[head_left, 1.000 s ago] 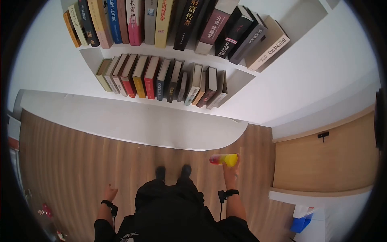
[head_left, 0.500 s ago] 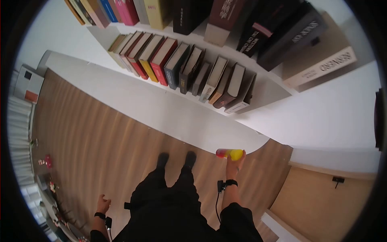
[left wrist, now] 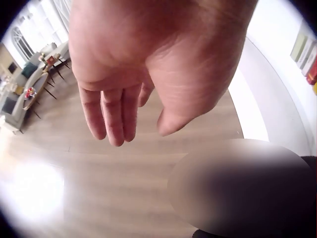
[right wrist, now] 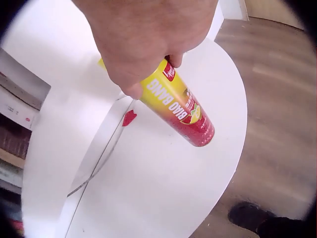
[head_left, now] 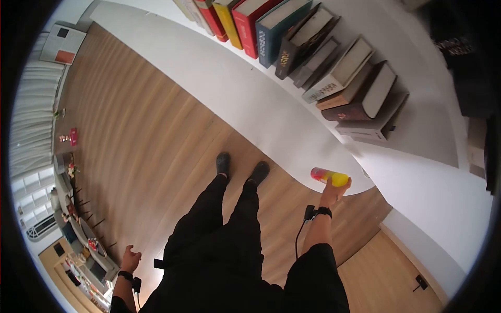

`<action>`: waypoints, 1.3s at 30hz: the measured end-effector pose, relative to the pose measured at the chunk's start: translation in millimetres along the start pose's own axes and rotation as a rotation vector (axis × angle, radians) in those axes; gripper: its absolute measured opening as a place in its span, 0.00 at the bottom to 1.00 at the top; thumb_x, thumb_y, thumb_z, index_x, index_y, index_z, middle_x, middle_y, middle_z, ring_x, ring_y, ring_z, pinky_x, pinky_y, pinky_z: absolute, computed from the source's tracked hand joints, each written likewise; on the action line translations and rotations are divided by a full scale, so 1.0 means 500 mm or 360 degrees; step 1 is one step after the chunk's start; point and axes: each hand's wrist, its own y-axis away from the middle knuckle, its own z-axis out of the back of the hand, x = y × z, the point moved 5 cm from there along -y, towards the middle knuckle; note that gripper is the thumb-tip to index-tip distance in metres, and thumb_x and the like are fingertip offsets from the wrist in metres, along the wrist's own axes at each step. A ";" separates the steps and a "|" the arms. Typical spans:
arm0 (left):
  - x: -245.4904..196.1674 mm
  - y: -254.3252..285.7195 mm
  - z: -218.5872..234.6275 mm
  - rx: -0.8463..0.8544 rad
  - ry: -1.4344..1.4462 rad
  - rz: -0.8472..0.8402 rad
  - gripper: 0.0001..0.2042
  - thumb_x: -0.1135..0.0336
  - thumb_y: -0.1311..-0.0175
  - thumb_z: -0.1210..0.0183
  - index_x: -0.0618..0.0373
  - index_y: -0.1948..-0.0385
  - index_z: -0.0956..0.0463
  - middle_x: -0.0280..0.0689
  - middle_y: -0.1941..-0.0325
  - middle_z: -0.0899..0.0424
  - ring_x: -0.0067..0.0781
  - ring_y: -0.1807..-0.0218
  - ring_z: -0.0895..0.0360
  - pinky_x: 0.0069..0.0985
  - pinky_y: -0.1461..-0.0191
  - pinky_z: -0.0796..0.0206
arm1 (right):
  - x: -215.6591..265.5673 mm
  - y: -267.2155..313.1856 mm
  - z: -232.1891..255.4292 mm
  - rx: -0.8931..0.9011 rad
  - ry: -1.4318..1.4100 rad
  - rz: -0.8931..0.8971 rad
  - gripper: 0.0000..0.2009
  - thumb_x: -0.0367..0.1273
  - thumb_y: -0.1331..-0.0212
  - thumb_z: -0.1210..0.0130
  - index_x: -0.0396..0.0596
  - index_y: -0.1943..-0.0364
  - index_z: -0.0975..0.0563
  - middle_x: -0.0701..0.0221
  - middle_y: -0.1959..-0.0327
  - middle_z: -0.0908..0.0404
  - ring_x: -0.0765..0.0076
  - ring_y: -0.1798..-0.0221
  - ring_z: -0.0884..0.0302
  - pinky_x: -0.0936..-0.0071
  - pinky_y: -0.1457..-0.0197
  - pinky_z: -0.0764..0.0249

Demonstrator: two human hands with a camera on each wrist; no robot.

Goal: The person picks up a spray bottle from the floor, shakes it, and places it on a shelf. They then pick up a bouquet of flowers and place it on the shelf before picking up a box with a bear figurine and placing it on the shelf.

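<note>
My right hand point(head_left: 332, 195) grips a yellow-and-red spray can point(head_left: 322, 175) around its yellow end. In the right wrist view the can point(right wrist: 181, 109) is tilted, with "BIAO BANG" lettering along its side and its red end pointing down and away from the hand. It overlaps a white ledge point(right wrist: 148, 183) there. My left hand point(head_left: 130, 259) hangs out to the side, far from the shelf. The left wrist view shows that hand point(left wrist: 158, 64) with loosely bent fingers, the thumb apart from them and nothing held.
Books point(head_left: 271, 26) stand in a row on a white shelf above the ledge. A thin cord point(right wrist: 99, 168) and a small red piece point(right wrist: 129, 118) lie on the ledge. Wooden floor point(head_left: 151, 130) spreads to the left, toward a sofa and low tables point(left wrist: 37, 87). A wooden door point(head_left: 386, 276) is at lower right.
The head view has turned leftward, so the shelves slide up and right. My right hand, still gripping the spray can, now appears over the ledge's rounded end. The left hand stays hanging at the side.
</note>
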 end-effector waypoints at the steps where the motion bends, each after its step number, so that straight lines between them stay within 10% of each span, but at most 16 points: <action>1: 0.002 0.005 -0.018 0.0054 0.0027 0.0005 0.29 0.65 0.45 0.40 0.64 0.41 0.39 0.44 0.70 0.17 0.34 0.69 0.18 0.28 0.65 0.27 | 0.002 -0.004 -0.006 -0.0009 0.0023 -0.0030 0.40 0.26 0.51 0.34 0.47 0.33 0.44 0.56 0.38 0.32 0.52 0.37 0.31 0.64 0.33 0.35; 7: -0.059 0.050 -0.072 0.0190 0.0050 0.0109 0.30 0.62 0.44 0.40 0.63 0.40 0.38 0.45 0.69 0.15 0.36 0.64 0.17 0.30 0.54 0.28 | -0.024 -0.015 -0.034 -0.0041 0.0151 -0.0092 0.40 0.28 0.52 0.35 0.50 0.33 0.44 0.56 0.39 0.31 0.49 0.38 0.31 0.60 0.34 0.34; 39: -0.277 0.041 -0.096 0.0305 0.0288 -0.0065 0.27 0.67 0.38 0.43 0.60 0.38 0.41 0.42 0.67 0.18 0.31 0.67 0.17 0.26 0.66 0.27 | -0.091 0.011 -0.047 -0.0104 0.0252 0.0232 0.40 0.34 0.57 0.29 0.40 0.38 0.39 0.55 0.43 0.32 0.48 0.39 0.34 0.59 0.35 0.36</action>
